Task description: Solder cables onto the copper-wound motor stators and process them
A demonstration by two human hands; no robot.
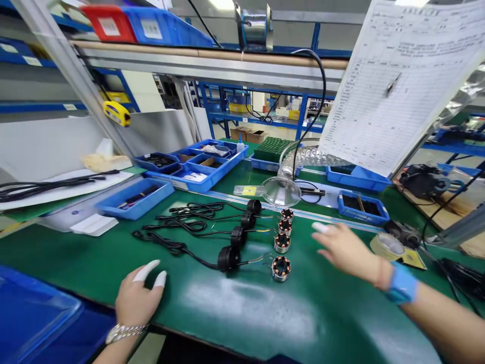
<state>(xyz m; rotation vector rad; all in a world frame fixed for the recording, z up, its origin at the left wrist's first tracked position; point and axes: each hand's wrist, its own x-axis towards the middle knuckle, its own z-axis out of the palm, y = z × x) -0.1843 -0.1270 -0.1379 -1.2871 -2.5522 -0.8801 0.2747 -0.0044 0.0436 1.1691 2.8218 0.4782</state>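
My left hand (137,299) rests at the front edge of the green table, white covers on two fingertips held apart, nothing visible in it. Over the table to the right, my right hand (346,248) reaches in with its fingers stretched out and no object in them; it is slightly blurred. Nearest to it stands a row of several ring-shaped copper-wound motor stators (282,242). Left of them, several round black housings (229,258) form a matching row, with thin wires towards the stators. Black cables (178,246) run from the housings to the left in bundles.
Blue parts trays (223,169) stand at the back left, with a smaller blue bin (134,202) nearer. Behind the stators is a clear fume funnel (282,191). A tape roll (387,246) lies at right. A paper sheet (394,86) hangs at the upper right.
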